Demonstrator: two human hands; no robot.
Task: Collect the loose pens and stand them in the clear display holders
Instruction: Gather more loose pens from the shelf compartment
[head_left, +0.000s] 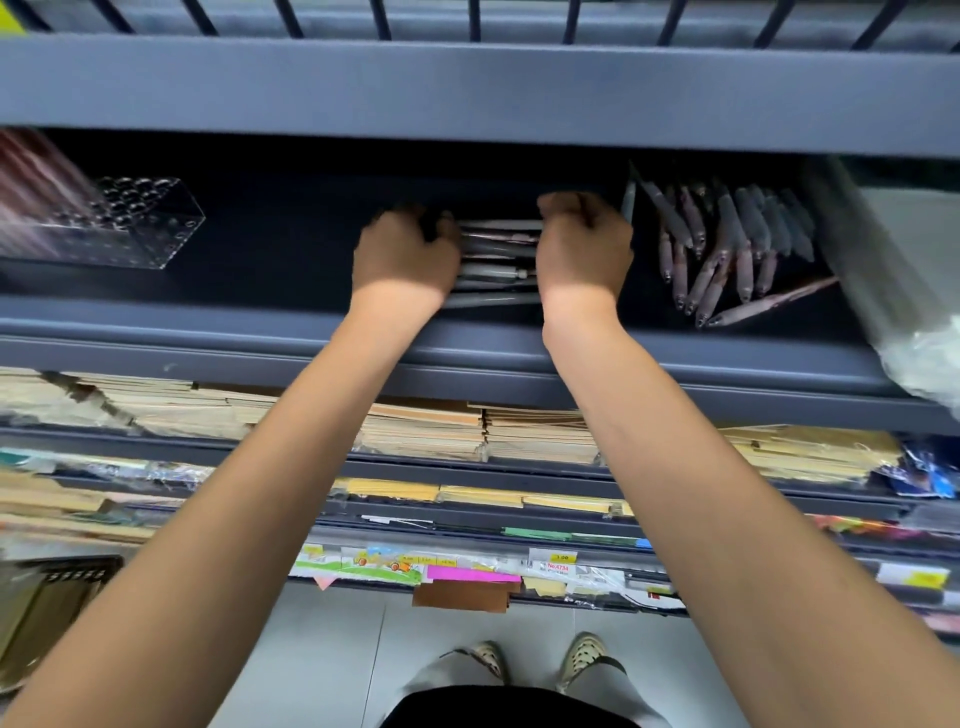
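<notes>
A bundle of loose grey pens lies sideways on the dark shelf. My left hand closes around the bundle's left end and my right hand around its right end. A clear display holder with round holes stands at the left of the shelf, with reddish pens blurred at its left part. To the right of my hands, several grey pens stand leaning in a second clear holder whose walls are hard to make out.
The upper shelf's front edge hangs low over the pens. A plastic bag fills the shelf's right end. Stacks of brown paper and envelopes fill the lower shelves. My shoes stand on grey floor tiles.
</notes>
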